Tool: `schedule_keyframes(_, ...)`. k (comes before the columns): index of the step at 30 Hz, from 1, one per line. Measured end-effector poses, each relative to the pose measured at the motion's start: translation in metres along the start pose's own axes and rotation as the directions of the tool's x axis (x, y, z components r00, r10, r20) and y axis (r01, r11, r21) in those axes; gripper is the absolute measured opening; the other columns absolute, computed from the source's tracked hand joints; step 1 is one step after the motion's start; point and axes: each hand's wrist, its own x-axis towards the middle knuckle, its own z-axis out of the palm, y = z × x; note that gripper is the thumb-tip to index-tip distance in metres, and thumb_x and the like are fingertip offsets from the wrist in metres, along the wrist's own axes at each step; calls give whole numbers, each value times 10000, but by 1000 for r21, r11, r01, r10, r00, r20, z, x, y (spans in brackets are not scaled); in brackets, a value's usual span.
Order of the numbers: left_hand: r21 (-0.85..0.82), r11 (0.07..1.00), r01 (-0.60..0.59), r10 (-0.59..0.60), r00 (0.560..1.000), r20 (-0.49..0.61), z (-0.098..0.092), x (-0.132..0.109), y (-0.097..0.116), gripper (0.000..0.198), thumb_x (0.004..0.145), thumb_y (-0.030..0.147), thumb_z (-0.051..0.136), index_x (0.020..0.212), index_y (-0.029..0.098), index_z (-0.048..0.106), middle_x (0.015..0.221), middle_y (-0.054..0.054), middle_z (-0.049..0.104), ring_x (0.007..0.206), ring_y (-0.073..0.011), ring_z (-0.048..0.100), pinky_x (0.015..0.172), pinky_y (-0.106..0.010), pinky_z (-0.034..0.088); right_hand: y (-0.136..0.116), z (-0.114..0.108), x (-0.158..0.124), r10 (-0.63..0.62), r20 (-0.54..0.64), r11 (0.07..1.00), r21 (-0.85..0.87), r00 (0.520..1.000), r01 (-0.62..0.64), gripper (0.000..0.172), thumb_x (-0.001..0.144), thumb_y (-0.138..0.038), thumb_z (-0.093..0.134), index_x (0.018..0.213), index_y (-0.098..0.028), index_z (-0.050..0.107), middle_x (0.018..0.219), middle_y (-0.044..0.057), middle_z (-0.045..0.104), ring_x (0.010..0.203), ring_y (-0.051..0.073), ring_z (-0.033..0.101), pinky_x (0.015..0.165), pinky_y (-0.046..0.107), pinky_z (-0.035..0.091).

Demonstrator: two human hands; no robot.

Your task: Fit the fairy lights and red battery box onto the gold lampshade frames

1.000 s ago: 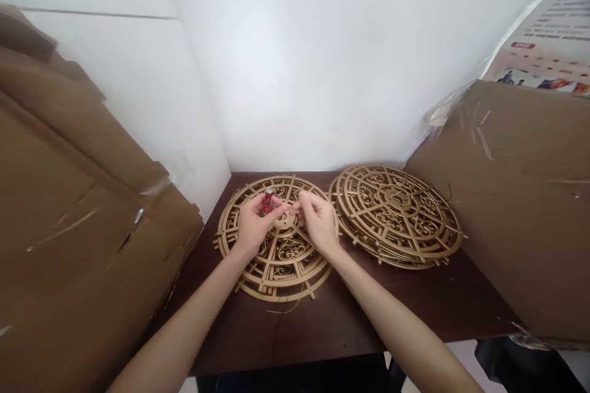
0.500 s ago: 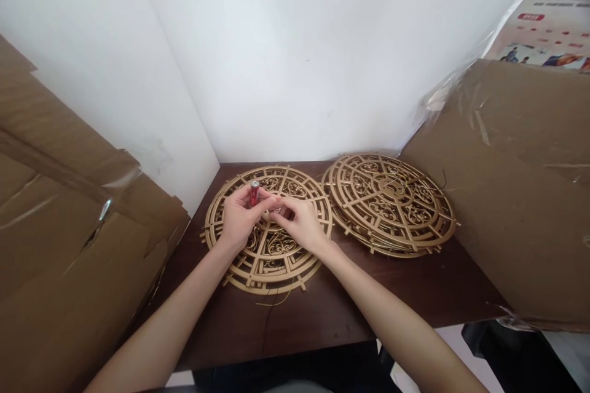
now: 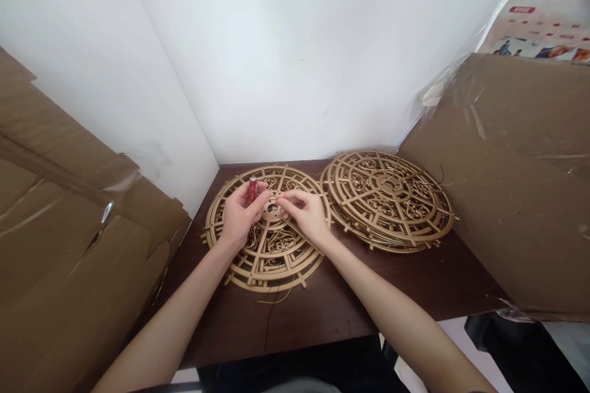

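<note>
Gold round lattice discs (image 3: 282, 242) lie stacked on the dark table at the centre. Over their upper middle, my left hand (image 3: 242, 212) is closed round a small red tool (image 3: 252, 188), whose pale end points up. My right hand (image 3: 306, 215) is beside it over the hub, thumb and forefinger pinched together on something too small to make out. The fingertips of both hands are close to each other. A thin gold wire (image 3: 276, 301) sticks out past the near rim of the discs.
Another stack of gold discs (image 3: 391, 202) stands to the right, with thin wires on it. Cardboard (image 3: 59, 245) flanks the dark table (image 3: 318, 313) on the left, and more cardboard (image 3: 516, 184) on the right. A white wall (image 3: 295, 73) rises behind.
The fingertips of my right hand have come closer together and moved slightly up, so the hub of the left discs shows more. The red tool stays in my left hand. The view has shifted slightly.
</note>
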Motion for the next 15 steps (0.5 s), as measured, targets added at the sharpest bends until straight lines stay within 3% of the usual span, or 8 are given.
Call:
schedule_keyframes(8, 41, 999, 1, -2, 1000, 19, 0, -1, 0, 313, 687, 309, 740, 933, 156, 618, 797, -24, 620, 453, -21, 386, 383, -166, 269, -4, -1, 1, 34, -38, 995, 97, 999, -30, 214, 711, -358, 725, 782, -157, 711, 644, 24, 663, 559, 141, 600, 587, 268, 532)
schedule_keyframes(15, 96, 995, -35, 39, 999, -33, 0, -1, -2, 279, 681, 315, 742, 868, 153, 615, 704, 4, 595, 435, -23, 381, 391, -169, 291, -4, 1, -1, 27, -32, 998, 53, 999, -26, 252, 720, -407, 711, 787, -165, 729, 636, 32, 659, 550, 150, 588, 552, 275, 518)
